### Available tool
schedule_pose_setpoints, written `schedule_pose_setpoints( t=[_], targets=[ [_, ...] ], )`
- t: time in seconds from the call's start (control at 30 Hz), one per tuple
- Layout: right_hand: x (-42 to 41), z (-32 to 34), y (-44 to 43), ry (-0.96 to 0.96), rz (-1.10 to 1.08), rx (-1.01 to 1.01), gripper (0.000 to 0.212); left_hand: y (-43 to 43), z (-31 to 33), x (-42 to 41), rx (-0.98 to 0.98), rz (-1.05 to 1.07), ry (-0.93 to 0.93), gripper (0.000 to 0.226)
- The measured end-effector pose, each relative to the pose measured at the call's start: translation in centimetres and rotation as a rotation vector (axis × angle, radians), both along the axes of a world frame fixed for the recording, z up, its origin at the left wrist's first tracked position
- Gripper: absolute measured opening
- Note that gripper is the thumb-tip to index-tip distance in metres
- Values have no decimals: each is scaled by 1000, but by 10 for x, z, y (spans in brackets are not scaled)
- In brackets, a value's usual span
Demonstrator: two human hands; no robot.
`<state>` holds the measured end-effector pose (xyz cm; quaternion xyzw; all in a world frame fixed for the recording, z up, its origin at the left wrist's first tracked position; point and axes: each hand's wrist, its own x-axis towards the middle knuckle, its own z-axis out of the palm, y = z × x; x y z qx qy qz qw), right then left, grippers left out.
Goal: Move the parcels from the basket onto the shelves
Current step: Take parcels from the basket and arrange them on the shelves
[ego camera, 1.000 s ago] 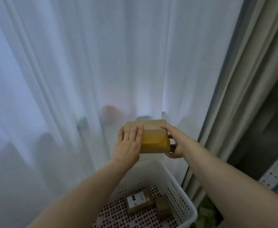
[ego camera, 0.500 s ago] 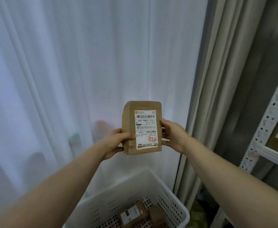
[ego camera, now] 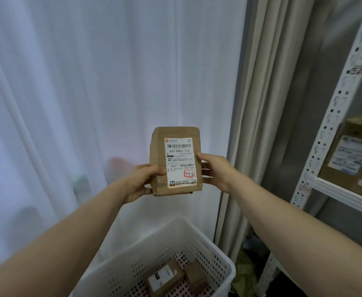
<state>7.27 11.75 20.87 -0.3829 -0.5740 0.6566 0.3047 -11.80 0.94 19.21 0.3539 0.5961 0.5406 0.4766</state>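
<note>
parcel point(ego camera: 175, 160) turned upright — left hand point(ego camera: 140, 182) and right hand point(ego camera: 215, 170) each grasp one side.

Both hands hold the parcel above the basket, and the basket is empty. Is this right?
Not empty. The head view shows a labelled box and a plain box in the basket; the left hand and right hand do hold the parcel above it.
</note>
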Motion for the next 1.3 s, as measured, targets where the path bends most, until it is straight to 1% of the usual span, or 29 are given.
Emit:
schedule_pose_setpoints(
  t=[0.03, 0.07, 0.13, 0.17, 0.2, 0.23, 0.3, 0.33, 0.37, 0.43, 0.5, 0.53, 0.63, 0.67, 0.8, 0.83, 0.93, 1.0, 1.03, 1.1, 1.17, 1.23, 1.3],
  targets=[
    [2, -1, 0, 0, -27, 6, 22, 2, -1, 2, 4, -13, -10, 24],
    [5, -2, -2, -11, -56, 16, 31, 4, -2, 5, 6, -36, -16, 24],
    [16, -8, -2, -24, -118, -1, 60, 10, -7, 12, 3, -97, -21, 30],
    [24, -11, -5, -23, -148, -22, 68, 14, -11, 17, -7, -135, -20, 37],
    [33, -15, -6, 0, -168, -39, 68, 19, -15, 23, -24, -179, -21, 44],
    [43, -20, -7, 19, -184, -56, 60, 24, -19, 29, -47, -225, -29, 49],
    [66, -28, -10, 64, -229, -93, 36, 34, -30, 45, -101, -316, -57, 54],
    [79, -33, -10, 81, -261, -102, 27, 40, -36, 55, -126, -364, -67, 55],
    [94, -36, -13, 92, -300, -108, 24, 45, -42, 66, -148, -417, -78, 57],
    [126, -42, -20, 74, -372, -111, 24, 53, -52, 91, -178, -530, -85, 61],
    [162, -48, -25, 19, -408, -116, 19, 59, -60, 118, -194, -656, -39, 63],
    [181, -50, -29, -11, -413, -121, 22, 62, -65, 132, -200, -714, -12, 64],
    [234, -58, -40, -76, -431, -167, 54, 73, -77, 176, -205, -857, 86, 68],
    [250, -62, -44, -110, -432, -172, 59, 77, -81, 193, -212, -894, 119, 69],
    [311, -78, -50, -254, -410, -174, 62, 90, -99, 263, -262, -961, 194, 66],
    [327, -82, -49, -338, -390, -159, 66, 94, -105, 281, -274, -977, 211, 63],
    [374, -96, -38, -709, -266, -72, 85, 106, -123, 334, -306, -1018, 227, 61],
    [404, -106, -23, -830, -189, -54, 97, 115, -137, 366, -319, -1024, 219, 61],
    [417, -110, -14, -874, -144, -48, 99, 119, -145, 382, -323, -1029, 221, 62],
    [438, -120, 5, -961, -54, -45, 96, 129, -162, 409, -328, -1053, 249, 64],
    [454, -135, 25, -1005, 14, -45, 90, 140, -185, 432, -336, -1068, 273, 67],
    [464, -156, 42, -1033, 55, -40, 82, 153, -214, 448, -354, -1033, 324, 81],
    [470, -181, 58, -1070, 53, -15, 81, 165, -239, 459, -356, -984, 432, 100]
  ],
)
